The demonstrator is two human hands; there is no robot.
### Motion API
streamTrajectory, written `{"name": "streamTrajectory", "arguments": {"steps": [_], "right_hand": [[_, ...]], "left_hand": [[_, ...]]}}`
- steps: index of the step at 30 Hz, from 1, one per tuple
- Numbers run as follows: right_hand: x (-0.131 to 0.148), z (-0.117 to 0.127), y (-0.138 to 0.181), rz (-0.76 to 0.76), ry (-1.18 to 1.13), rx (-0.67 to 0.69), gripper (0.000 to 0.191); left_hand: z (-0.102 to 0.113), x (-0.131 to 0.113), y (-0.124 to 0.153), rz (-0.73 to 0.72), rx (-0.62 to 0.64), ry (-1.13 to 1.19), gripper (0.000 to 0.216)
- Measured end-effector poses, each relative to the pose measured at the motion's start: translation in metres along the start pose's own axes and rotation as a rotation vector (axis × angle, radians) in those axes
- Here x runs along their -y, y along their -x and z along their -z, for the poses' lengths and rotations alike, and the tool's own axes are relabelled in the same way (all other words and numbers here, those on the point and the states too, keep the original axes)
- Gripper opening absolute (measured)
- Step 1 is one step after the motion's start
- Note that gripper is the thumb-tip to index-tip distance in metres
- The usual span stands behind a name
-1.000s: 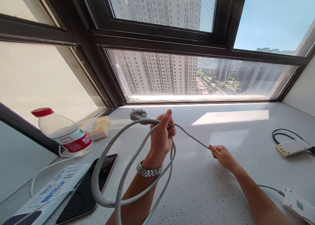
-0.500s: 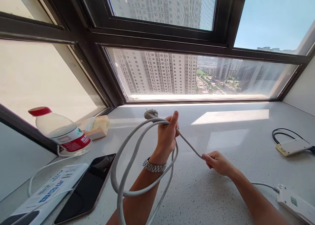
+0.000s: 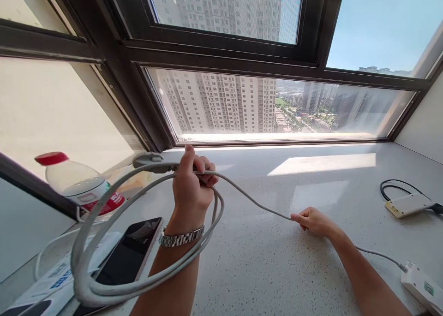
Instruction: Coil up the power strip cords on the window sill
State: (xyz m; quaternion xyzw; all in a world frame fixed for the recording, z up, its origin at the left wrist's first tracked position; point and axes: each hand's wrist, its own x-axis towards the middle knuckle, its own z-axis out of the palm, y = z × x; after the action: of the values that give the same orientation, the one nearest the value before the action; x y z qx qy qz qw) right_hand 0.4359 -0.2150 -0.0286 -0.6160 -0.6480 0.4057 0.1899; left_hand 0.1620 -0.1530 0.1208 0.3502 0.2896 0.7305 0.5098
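Note:
My left hand (image 3: 194, 182) is closed around several loops of a grey power cord (image 3: 114, 290), thumb pointing up. The cord's plug (image 3: 148, 161) sticks out to the left of that hand, and the coil hangs down around my wrist and its metal watch (image 3: 182, 237). From the fist, a length of cord runs right to my right hand (image 3: 311, 221), which pinches it between thumb and fingers. Past my right forearm the cord leads to a white power strip (image 3: 420, 283) on the speckled sill (image 3: 249, 270).
At the left stand a red-capped bottle (image 3: 79, 182) and a tissue pack (image 3: 140, 180), partly behind the cord. A dark phone (image 3: 129, 251) and a white printed box (image 3: 51, 279) lie nearer. A white device with a black cable (image 3: 408, 205) sits right. Windows (image 3: 242, 104) bound the back.
My left hand has moved left with the coil and plug, and the loops now hang wider around the wrist. My right hand has shifted slightly right; the power strip has slid a little right.

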Motion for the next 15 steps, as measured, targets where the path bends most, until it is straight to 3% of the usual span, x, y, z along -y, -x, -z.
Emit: {"name": "streamTrajectory", "arguments": {"steps": [7,11,13,15], "right_hand": [[0.002,-0.008,0.001,0.053,0.091,-0.038,0.063],[0.009,-0.013,0.004,0.067,0.166,-0.064,0.06],[0.013,-0.015,0.006,0.101,0.208,-0.076,0.056],[0.017,-0.016,0.007,0.13,0.244,-0.083,0.05]], "left_hand": [[-0.003,0.001,0.003,-0.025,-0.049,0.01,0.06],[-0.007,0.007,0.006,0.041,0.06,0.031,0.063],[-0.009,0.01,0.006,0.002,0.076,0.024,0.064],[-0.008,0.013,0.004,-0.13,-0.017,-0.043,0.063]]}}
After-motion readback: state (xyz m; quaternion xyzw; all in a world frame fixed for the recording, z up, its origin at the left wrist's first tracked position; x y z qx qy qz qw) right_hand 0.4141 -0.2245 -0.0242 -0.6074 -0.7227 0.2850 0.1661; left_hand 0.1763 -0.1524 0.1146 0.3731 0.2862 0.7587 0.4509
